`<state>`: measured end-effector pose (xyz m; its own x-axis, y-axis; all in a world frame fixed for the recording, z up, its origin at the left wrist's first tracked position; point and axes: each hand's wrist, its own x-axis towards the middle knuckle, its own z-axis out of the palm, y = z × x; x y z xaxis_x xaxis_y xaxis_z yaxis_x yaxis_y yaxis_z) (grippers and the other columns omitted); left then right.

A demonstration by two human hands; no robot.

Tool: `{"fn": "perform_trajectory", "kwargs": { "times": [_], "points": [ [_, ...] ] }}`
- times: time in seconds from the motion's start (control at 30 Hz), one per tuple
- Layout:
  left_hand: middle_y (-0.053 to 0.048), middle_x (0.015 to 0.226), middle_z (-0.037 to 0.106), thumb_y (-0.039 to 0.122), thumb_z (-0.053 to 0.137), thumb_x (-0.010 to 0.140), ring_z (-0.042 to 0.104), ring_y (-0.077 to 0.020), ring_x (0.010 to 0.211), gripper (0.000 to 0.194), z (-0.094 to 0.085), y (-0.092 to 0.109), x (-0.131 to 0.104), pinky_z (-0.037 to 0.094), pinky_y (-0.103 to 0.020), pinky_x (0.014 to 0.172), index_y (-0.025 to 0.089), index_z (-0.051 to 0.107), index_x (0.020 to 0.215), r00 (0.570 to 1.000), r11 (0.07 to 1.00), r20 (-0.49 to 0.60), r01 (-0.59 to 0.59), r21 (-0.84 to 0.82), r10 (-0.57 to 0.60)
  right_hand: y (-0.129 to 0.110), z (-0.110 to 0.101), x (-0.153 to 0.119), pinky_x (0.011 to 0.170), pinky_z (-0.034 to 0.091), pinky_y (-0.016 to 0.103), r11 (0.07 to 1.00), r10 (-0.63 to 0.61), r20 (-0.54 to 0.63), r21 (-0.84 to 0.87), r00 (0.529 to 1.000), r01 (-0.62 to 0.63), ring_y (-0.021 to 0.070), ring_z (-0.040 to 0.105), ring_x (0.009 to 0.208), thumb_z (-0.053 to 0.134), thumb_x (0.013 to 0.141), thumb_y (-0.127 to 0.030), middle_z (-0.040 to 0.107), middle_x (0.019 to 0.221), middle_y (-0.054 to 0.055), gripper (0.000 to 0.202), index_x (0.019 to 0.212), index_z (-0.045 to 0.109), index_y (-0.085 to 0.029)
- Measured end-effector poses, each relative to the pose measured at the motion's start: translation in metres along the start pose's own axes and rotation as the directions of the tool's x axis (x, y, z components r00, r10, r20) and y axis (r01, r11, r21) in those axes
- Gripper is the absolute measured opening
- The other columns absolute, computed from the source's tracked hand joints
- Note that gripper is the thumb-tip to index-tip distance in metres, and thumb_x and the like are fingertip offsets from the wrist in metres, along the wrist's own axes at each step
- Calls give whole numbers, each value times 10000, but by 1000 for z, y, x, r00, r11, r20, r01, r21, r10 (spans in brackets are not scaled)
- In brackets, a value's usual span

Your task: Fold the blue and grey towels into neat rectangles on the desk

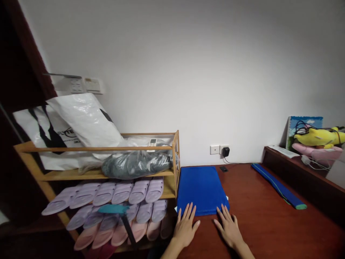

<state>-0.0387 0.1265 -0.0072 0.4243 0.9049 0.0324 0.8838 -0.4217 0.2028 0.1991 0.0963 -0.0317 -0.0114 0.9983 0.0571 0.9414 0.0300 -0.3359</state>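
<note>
Head-worn view looks forward and down, close.

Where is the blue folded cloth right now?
In the head view, the blue folded cloth lies on the table, right of the shoe rack, under both hands' fingertips.

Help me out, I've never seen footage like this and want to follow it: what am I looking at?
There is no robot here, only a person's two bare hands. The one picture comes from a camera worn on their head, looking forward and down.

On the reddish-brown table lies a flat blue cloth item. The left hand and right hand are spread open, fingertips at its near edge; neither grips anything. Farther right lies a long, narrow blue strip with green edging.

Left of the table, a wooden rack holds slippers and bags. At the far right is a yellow toy.
</note>
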Motion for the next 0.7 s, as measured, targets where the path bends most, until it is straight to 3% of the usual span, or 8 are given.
{"fn": "perform_trajectory", "kwargs": {
  "times": [0.2, 0.53, 0.63, 0.7],
  "points": [
    [-2, 1529, 124, 538, 191, 929, 103, -226, 1403, 583, 7, -9, 11, 139, -539, 1130, 278, 127, 1447, 996, 999, -90, -7, 40, 10, -3, 5, 16, 1096, 196, 531, 999, 9, -14, -34, 1000, -10, 225, 118, 1393, 139, 866, -662, 149, 1515, 48, 704, 1422, 270, -252],
    [-5, 1528, 139, 517, 192, 935, 115, -227, 1402, 565, 10, -9, 10, 142, -547, 1123, 286, 123, 1445, 992, 999, -123, -15, 46, 20, 3, 6, -1, 1071, 247, 552, 996, 21, -99, -82, 995, -29, 250, 197, 1380, 169, 888, -619, 256, 1492, 32, 655, 1407, 320, -249],
    [10, 1525, 137, 516, 201, 933, 118, -220, 1401, 563, 11, -10, 11, 149, -540, 1123, 292, 123, 1444, 993, 998, -120, -15, 58, 22, 17, 2, -16, 1069, 261, 539, 997, 19, -131, -77, 991, -30, 252, 227, 1370, 199, 884, -622, 280, 1486, 43, 640, 1375, 390, -259],
    [18, 1523, 136, 510, 208, 933, 122, -219, 1401, 559, 12, -11, 13, 152, -536, 1123, 295, 123, 1442, 993, 998, -117, -10, 66, 17, 42, -2, -31, 1064, 269, 540, 996, 29, -144, -79, 989, -41, 250, 243, 1365, 227, 878, -628, 282, 1486, 31, 613, 1359, 411, -295]
  ]
}}
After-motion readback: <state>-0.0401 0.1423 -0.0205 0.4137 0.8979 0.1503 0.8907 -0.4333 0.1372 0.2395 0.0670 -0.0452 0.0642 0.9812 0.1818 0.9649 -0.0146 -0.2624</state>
